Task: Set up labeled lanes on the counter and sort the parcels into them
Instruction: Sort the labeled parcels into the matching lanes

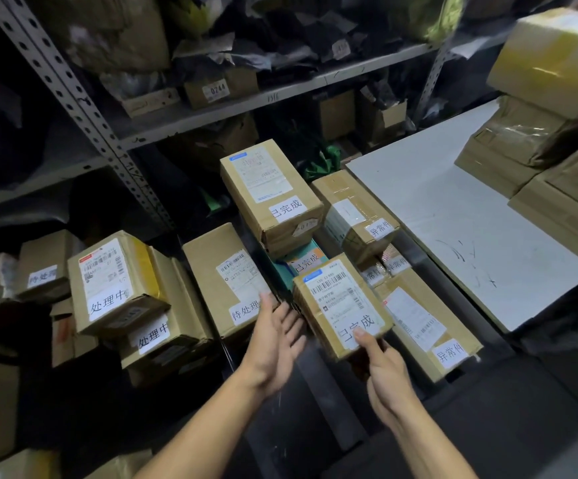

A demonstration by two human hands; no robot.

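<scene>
A: From the head view, where's the box you're placing?

B: The box (342, 305) marked 已完成 sits just ahead of your right hand (389, 371), up and slightly to its left. Its long axis runs away from you, leaning a little left, in line with the taller done box (270, 197) behind it. A teal parcel (306, 261) shows between the two.

A: Which of your hands is nearer?

B: The right. Your thumb (363, 337) lies on the near top edge, over the label, and your fingers seem to curl under the near end, though I can't see them. So that hand pinches the box by its near end.

A: And your left hand (277, 344)?

B: Spread, palm turned toward the box, fingers loose. It's just beside the box's left edge but I can't tell that it touches. Its fingertips overlap the corner of the pending box (228, 278) to the left.

A: What's on the other side?

B: The flagged box (422, 323) lies touching or nearly touching along the right side, and the white desk (453, 216) is beyond that.

A: Your next move?

B: I'd judge you only need to push straight ahead along that axis, keeping it square in its lane.
</scene>
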